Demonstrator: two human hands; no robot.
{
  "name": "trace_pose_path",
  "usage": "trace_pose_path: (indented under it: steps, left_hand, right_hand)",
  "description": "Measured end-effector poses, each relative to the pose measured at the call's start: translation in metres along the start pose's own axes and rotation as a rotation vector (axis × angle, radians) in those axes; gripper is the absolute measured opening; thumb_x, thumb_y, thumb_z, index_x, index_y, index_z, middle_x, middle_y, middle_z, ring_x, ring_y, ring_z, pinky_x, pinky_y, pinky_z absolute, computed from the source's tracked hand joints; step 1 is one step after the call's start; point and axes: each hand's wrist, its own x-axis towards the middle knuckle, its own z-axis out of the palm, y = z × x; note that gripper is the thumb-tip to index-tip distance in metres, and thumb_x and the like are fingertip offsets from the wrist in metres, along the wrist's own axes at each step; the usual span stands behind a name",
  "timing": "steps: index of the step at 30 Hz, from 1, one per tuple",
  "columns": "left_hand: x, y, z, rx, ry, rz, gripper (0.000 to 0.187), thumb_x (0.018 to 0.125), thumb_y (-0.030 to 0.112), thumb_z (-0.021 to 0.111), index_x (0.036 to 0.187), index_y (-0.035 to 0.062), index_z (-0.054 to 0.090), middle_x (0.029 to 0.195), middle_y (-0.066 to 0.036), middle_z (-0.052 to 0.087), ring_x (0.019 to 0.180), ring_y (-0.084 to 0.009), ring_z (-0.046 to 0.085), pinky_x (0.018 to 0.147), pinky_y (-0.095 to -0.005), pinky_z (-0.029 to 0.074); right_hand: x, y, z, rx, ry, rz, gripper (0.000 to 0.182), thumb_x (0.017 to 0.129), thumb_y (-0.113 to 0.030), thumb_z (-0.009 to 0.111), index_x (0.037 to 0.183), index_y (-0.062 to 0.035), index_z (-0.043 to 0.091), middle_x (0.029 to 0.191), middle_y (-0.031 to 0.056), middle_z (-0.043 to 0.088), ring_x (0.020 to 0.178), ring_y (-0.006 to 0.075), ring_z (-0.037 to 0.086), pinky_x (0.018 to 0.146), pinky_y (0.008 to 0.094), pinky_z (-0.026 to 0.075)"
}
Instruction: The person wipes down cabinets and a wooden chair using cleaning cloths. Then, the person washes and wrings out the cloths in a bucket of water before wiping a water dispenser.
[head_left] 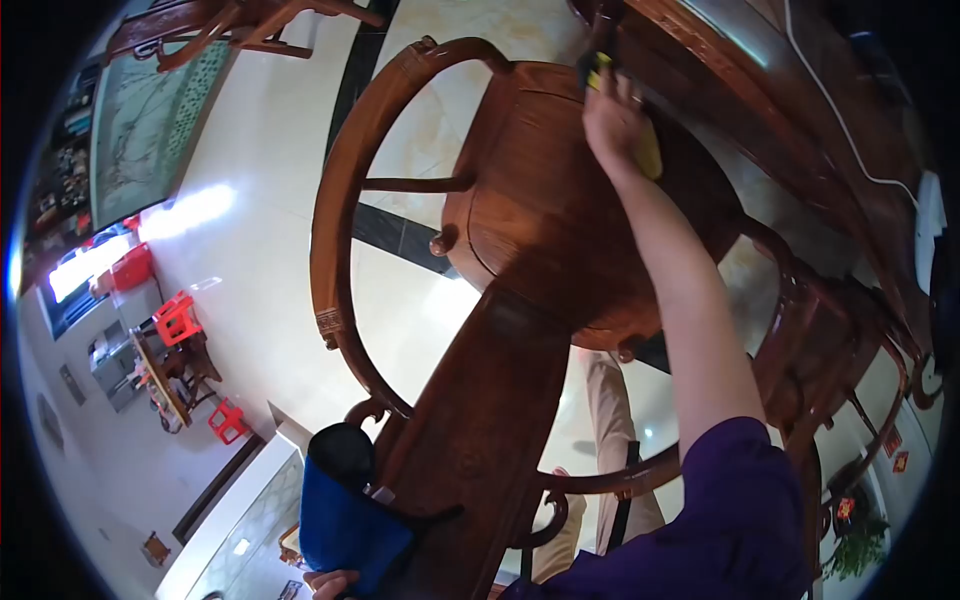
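A pale tiled floor (270,250) lies below the wooden chair (560,230). My right hand (612,120) presses a yellow sponge (648,150) onto its seat; my left hand (330,583) grips a blue bag (345,520).

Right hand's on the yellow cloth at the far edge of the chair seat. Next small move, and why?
Probably draw the yellow cloth back across the chair seat toward the body. The right hand presses it at the seat's far edge with the arm stretched out, so the bare wood lies nearer. The left hand holds a blue bag by the chair back.
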Motion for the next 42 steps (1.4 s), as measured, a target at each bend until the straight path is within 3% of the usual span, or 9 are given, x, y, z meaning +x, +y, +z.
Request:
trace_pose_path:
  steps: [7, 11, 18, 21, 29, 30, 33, 39, 42]
  left_hand:
    - [-0.026, -0.027, -0.006, -0.138, 0.075, 0.126, 0.04, 0.09, 0.032, 0.05, 0.111, -0.0011, 0.059, 0.091, -0.022, 0.061, 0.091, -0.033, 0.057, 0.081, -0.0454, 0.042]
    - [0.004, 0.021, 0.004, 0.005, -0.053, -0.204, 0.028, 0.093, 0.029, 0.038, 0.091, 0.0041, 0.051, 0.079, -0.007, 0.052, 0.076, -0.0189, 0.048, 0.085, -0.0412, 0.034]
    - [0.011, 0.017, -0.004, -0.035, -0.189, -0.102, 0.025, 0.093, 0.024, 0.036, 0.091, 0.0032, 0.049, 0.078, -0.009, 0.05, 0.075, -0.0204, 0.047, 0.078, -0.0397, 0.036]
    - [0.008, 0.012, -0.003, -0.045, -0.141, -0.094, 0.025, 0.089, 0.027, 0.041, 0.091, 0.0034, 0.051, 0.075, -0.009, 0.053, 0.071, -0.02, 0.049, 0.074, -0.0386, 0.038]
    - [0.005, 0.013, -0.001, -0.061, -0.129, -0.08, 0.026, 0.09, 0.026, 0.039, 0.091, 0.0025, 0.049, 0.075, -0.009, 0.053, 0.073, -0.0199, 0.047, 0.074, -0.039, 0.036]
    - [0.005, 0.014, 0.001, -0.07, -0.119, -0.083, 0.026, 0.09, 0.026, 0.039, 0.091, 0.0025, 0.049, 0.076, -0.009, 0.053, 0.073, -0.02, 0.047, 0.074, -0.0391, 0.036]
    - [0.003, 0.011, 0.001, -0.084, -0.099, -0.089, 0.025, 0.09, 0.024, 0.037, 0.091, 0.0027, 0.049, 0.075, -0.009, 0.052, 0.072, -0.0196, 0.046, 0.075, -0.0385, 0.035]
    - [-0.001, 0.011, 0.0, -0.119, -0.04, -0.114, 0.02, 0.09, 0.02, 0.037, 0.092, 0.0038, 0.049, 0.074, -0.008, 0.053, 0.073, -0.0182, 0.045, 0.077, -0.0382, 0.034]
    - [-0.001, 0.007, -0.002, -0.125, -0.062, -0.068, 0.02, 0.091, 0.02, 0.036, 0.094, 0.0043, 0.047, 0.074, -0.007, 0.052, 0.073, -0.018, 0.045, 0.076, -0.0378, 0.034]
  right_hand:
    - [-0.034, -0.107, 0.017, 0.065, -0.264, -0.108, 0.062, 0.084, -0.016, 0.057, 0.143, -0.0101, 0.039, 0.144, 0.0086, 0.043, 0.113, 0.0346, 0.05, 0.09, 0.048, 0.046]
    - [-0.107, -0.09, -0.019, 0.046, -0.318, -0.545, 0.058, 0.081, -0.011, 0.054, 0.139, -0.0158, 0.048, 0.14, 0.0067, 0.048, 0.107, 0.0314, 0.052, 0.084, 0.0455, 0.048]
    - [-0.248, 0.006, -0.129, 0.35, -0.974, -0.956, 0.035, 0.086, -0.014, 0.052, 0.117, -0.022, 0.064, 0.134, 0.0034, 0.051, 0.109, 0.0298, 0.055, 0.078, 0.0396, 0.057]
    - [-0.214, 0.087, -0.171, 0.173, -1.066, -0.891, 0.024, 0.079, -0.009, 0.06, 0.1, -0.0196, 0.062, 0.105, 0.005, 0.053, 0.101, 0.0293, 0.058, 0.07, 0.0412, 0.058]
    - [-0.182, 0.156, -0.161, -0.122, -0.567, 0.167, 0.047, 0.078, -0.011, 0.069, 0.119, -0.009, 0.046, 0.113, 0.0196, 0.054, 0.1, 0.0403, 0.06, 0.08, 0.0506, 0.052]
    - [-0.191, 0.127, -0.176, -0.12, -0.755, 0.292, 0.047, 0.077, -0.013, 0.071, 0.117, -0.0069, 0.047, 0.114, 0.0195, 0.054, 0.102, 0.039, 0.06, 0.078, 0.0501, 0.053]
    - [-0.231, 0.095, -0.184, -0.138, -0.718, -0.346, 0.042, 0.076, -0.009, 0.067, 0.114, -0.0095, 0.049, 0.105, 0.0121, 0.053, 0.097, 0.0335, 0.059, 0.072, 0.0421, 0.057]
    - [-0.274, 0.088, -0.183, -0.311, -0.915, -0.902, 0.026, 0.08, -0.012, 0.061, 0.105, -0.0107, 0.056, 0.103, 0.0082, 0.054, 0.097, 0.0281, 0.06, 0.066, 0.0379, 0.058]
    - [-0.313, 0.055, -0.191, -0.026, -0.97, -0.681, 0.026, 0.077, -0.008, 0.062, 0.103, -0.0089, 0.057, 0.102, 0.0112, 0.056, 0.094, 0.0323, 0.062, 0.067, 0.0406, 0.056]
